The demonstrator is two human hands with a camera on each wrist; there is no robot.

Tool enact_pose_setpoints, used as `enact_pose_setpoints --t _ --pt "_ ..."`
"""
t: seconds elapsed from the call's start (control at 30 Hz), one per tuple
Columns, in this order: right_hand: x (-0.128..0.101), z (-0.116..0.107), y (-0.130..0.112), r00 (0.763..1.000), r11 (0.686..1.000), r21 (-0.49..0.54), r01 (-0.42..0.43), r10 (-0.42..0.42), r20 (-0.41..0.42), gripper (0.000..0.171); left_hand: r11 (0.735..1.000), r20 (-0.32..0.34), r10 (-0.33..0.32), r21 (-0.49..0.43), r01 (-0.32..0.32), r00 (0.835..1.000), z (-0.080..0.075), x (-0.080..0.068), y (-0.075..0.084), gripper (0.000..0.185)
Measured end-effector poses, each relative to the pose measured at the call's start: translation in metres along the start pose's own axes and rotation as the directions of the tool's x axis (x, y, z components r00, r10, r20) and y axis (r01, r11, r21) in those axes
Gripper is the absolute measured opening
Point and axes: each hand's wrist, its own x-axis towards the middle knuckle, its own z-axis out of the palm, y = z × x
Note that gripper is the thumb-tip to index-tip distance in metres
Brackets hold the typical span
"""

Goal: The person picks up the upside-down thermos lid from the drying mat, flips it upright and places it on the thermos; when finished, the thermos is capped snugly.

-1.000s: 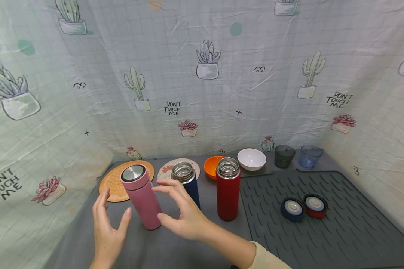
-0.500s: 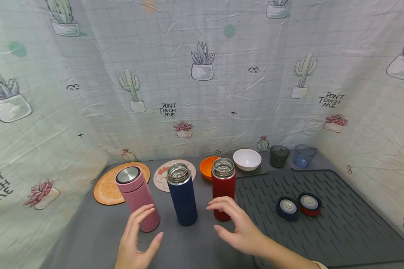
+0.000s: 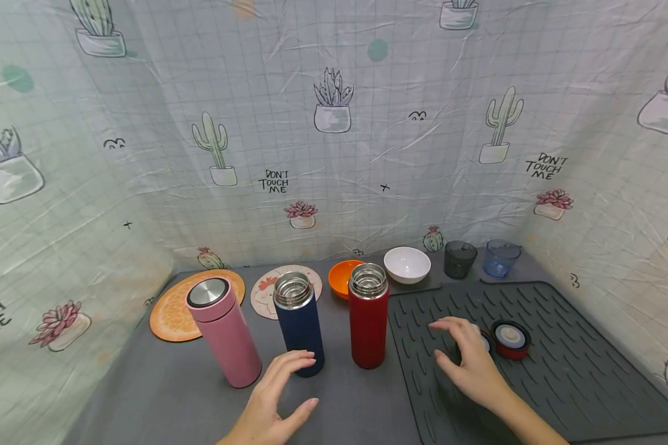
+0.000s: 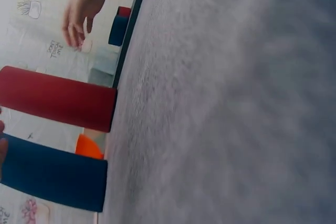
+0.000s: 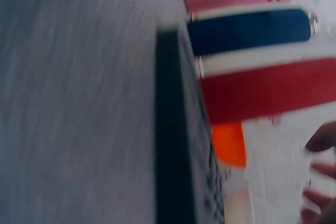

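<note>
Three flasks stand upright on the grey table. The pink flask wears its steel-topped lid; the navy flask and the red flask show bare steel mouths. My left hand, relaxed with thumb and fingers apart, is in front of the navy flask and holds nothing. Over the dark mat my right hand hovers with loosely bent fingers, partly covering the navy lid in the head view. Beside that lid lies the red lid. In the left wrist view both lids appear below the right hand.
A ridged dark drying mat covers the right side. Along the back are an orange-patterned placemat, a round pink-and-white mat, an orange bowl, a white bowl, a grey cup and a blue cup.
Both hands have left the area around the pink flask and moved right. The right hand has passed the red flask to the lids; the left is now by the navy flask.
</note>
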Motion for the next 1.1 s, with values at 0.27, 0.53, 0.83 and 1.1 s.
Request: enact_pose_setpoints --t 0.27,0.53,0.83,1.1 --pt "-0.008 -0.007 0.036 0.988 0.943 -0.301 -0.143 0.152 0.007 0.065 0.983 0.139 -0.181 -0.004 0.183 0.974 0.009 -0.003 -0.003 0.049" --pt "-0.015 -0.013 0.052 0.961 0.906 -0.375 -0.199 0.255 0.106 0.059 0.897 0.246 -0.294 -0.263 0.356 0.924 0.015 -0.014 -0.018 0.030" --pt "-0.015 -0.013 0.056 0.963 0.881 -0.442 -0.167 0.243 0.119 0.063 0.840 0.250 -0.332 -0.361 0.406 0.909 0.019 -0.018 -0.024 0.024" --pt "-0.014 -0.010 0.056 0.994 0.925 -0.365 -0.104 0.112 0.000 0.068 0.816 0.284 -0.340 -0.385 0.431 0.896 0.024 -0.020 -0.025 0.024"
